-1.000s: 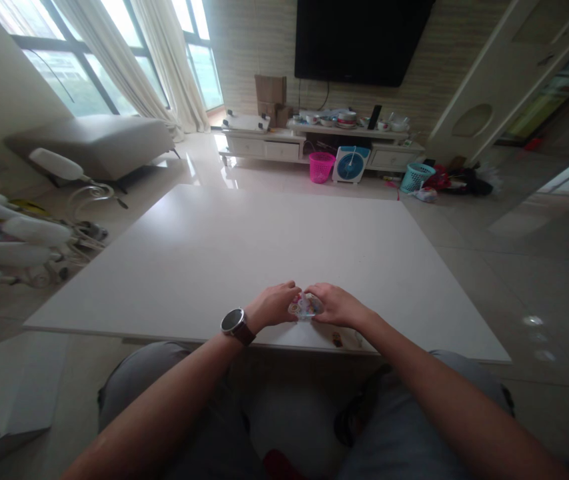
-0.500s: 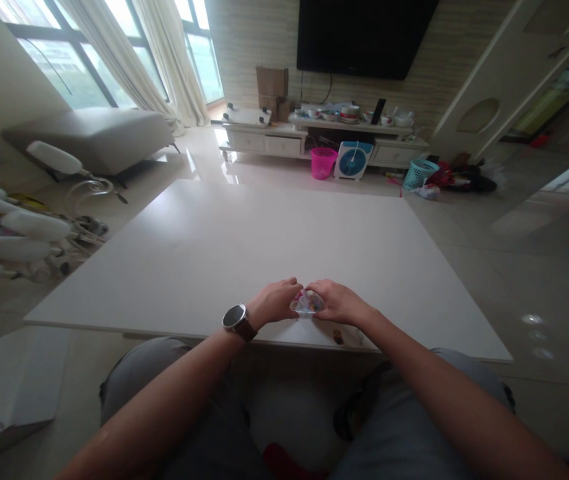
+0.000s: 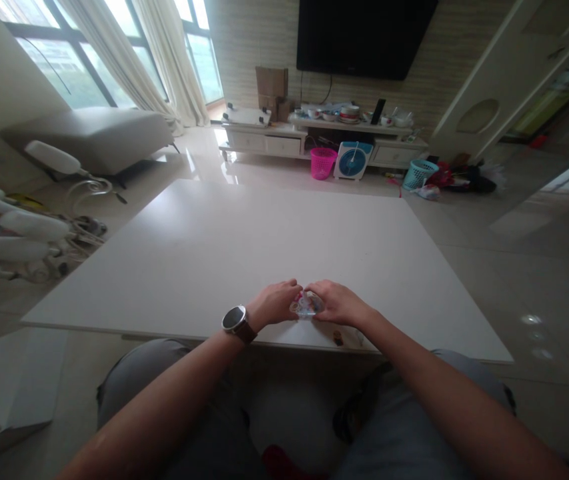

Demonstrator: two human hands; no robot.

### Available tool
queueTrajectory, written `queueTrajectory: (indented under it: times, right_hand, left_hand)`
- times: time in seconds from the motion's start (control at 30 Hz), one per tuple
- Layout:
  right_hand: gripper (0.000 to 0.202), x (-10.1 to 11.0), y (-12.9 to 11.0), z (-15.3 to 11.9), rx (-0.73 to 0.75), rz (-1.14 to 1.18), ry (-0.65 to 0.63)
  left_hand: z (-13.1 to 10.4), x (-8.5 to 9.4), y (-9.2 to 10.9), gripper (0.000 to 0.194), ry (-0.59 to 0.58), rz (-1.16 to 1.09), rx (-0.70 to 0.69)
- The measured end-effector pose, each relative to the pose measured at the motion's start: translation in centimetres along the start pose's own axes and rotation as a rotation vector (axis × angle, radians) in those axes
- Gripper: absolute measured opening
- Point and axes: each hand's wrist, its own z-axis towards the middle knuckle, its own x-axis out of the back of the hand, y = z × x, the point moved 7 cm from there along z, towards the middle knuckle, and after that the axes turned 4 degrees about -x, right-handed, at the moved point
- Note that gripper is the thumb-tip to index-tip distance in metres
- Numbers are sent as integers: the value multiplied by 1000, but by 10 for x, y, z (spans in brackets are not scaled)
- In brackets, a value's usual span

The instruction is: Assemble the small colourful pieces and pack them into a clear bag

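Between my two hands is a small clear plastic packet (image 3: 307, 303) with pink, white and other coloured bits showing; its exact kind is too small to make out. My left hand (image 3: 279, 300), with a watch (image 3: 236, 320) on the wrist, grips its left side. On the other side, the fingers of my right hand (image 3: 333, 301) are closed round the packet's edge. A tiny brown and yellow piece (image 3: 337, 337) lies near the table's front edge, below my right hand. Beside it, partly behind my right forearm, is a small clear item (image 3: 359, 337).
The white table (image 3: 274, 227) stretches out ahead. Beyond it stand a TV cabinet (image 3: 249, 141) with dishes, a pink basket (image 3: 322, 164), a blue fan (image 3: 353, 161) and a teal basket (image 3: 419, 175). A lamp with white shades (image 3: 34, 225) is at the left.
Both hands stay at nearly the same spot, still holding the packet. The packet looks slightly turned, and its coloured bits show differently.
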Motion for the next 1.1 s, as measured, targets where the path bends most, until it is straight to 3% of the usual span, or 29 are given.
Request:
queueTrajectory:
  times: [0.8, 1.1]
  right_hand:
    - [32, 2, -1, -2, 24, 125, 12]
    - [34, 1, 3, -2, -9, 24, -8]
  left_hand:
    - [3, -5, -5, 32, 38, -89, -10]
    - [3, -5, -3, 33, 28, -55, -6]
